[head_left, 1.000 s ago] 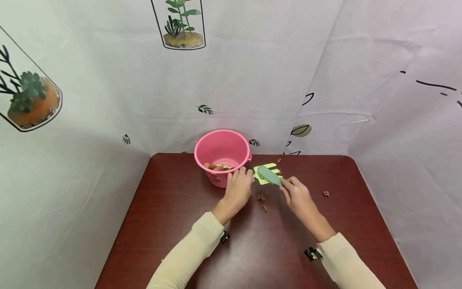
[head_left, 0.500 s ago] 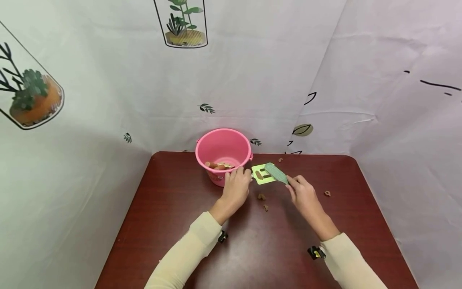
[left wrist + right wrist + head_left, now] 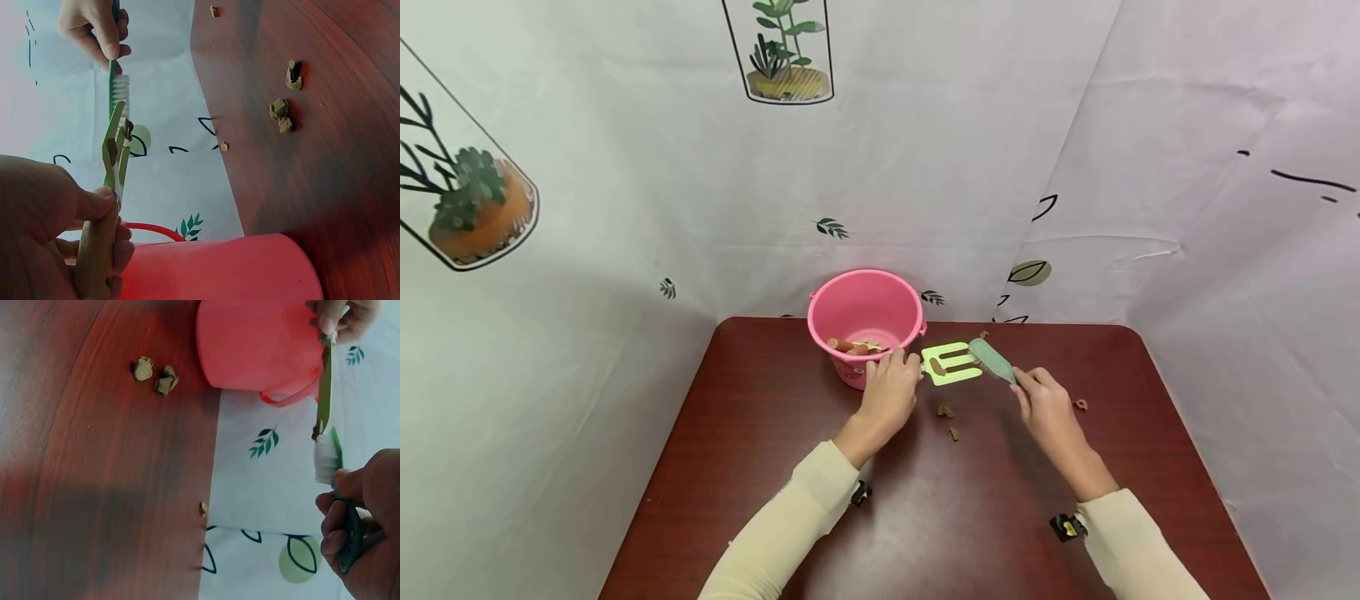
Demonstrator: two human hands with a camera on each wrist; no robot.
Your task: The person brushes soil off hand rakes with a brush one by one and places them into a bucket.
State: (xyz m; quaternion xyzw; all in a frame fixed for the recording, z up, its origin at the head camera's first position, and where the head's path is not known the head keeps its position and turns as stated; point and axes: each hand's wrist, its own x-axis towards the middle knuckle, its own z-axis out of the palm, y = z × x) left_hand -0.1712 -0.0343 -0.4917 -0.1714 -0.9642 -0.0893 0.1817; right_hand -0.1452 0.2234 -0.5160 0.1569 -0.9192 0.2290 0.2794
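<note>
In my left hand (image 3: pixel 891 387) I hold a small yellow-green garden fork (image 3: pixel 951 364) by its wooden handle (image 3: pixel 97 256). The fork is up off the table, just right of the pink bucket (image 3: pixel 865 308), and brown bits of dirt cling between its tines. My right hand (image 3: pixel 1047 408) grips the handle of a green scrub brush (image 3: pixel 992 360) with white bristles (image 3: pixel 326 459). The bristles meet the tine ends, where a brown crumb (image 3: pixel 317 432) shows. Inside the bucket lie wooden-handled tools (image 3: pixel 850 347), their heads partly hidden.
Brown dirt clumps (image 3: pixel 945 412) lie on the dark red table (image 3: pixel 760 433) below the fork, with another crumb (image 3: pixel 1081 405) farther right and one (image 3: pixel 984 334) by the back edge. Patterned white cloth (image 3: pixel 925 167) hangs behind and on both sides.
The brush has slid right along the fork, from over its middle to the tine ends, uncovering the tines and a brown lump. My left hand has hardly moved.
</note>
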